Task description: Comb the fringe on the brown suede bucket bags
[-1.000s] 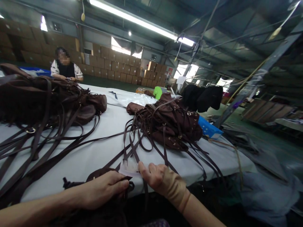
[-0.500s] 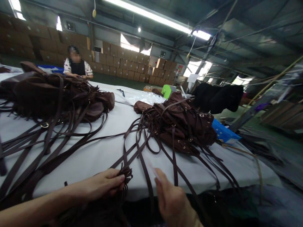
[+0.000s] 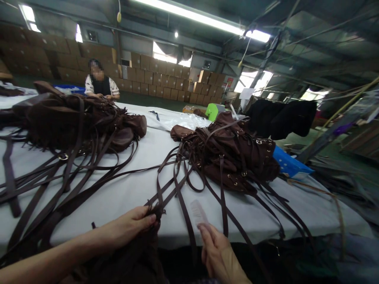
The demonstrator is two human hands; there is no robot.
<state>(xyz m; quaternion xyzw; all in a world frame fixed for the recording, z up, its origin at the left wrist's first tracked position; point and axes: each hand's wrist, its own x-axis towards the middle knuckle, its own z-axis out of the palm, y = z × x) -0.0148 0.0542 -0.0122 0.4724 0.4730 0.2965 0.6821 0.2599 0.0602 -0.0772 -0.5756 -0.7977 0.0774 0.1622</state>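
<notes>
- Left hand [image 3: 139, 221] pinches dark fringe [image 3: 156, 213] by the near edge of the white table [image 3: 155, 148].
- Right hand [image 3: 218, 248], beside it, pinches a pale comb [image 3: 199, 212], teeth clear of the fringe (between strokes, I judge).
- Combing seems the step in hand; another stroke would call for a steady left grip.
- Farther: two heaps of brown bags [image 3: 227, 152], a co-worker [image 3: 102, 87], stacked cartons [image 3: 160, 81].

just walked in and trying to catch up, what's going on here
A person's left hand grips some brown fringe near the edge of a white table. The right hand holds a pale comb, apart from the fringe. Two heaps of brown bags lie on the table, straps trailing. Another person is beyond it.
</notes>
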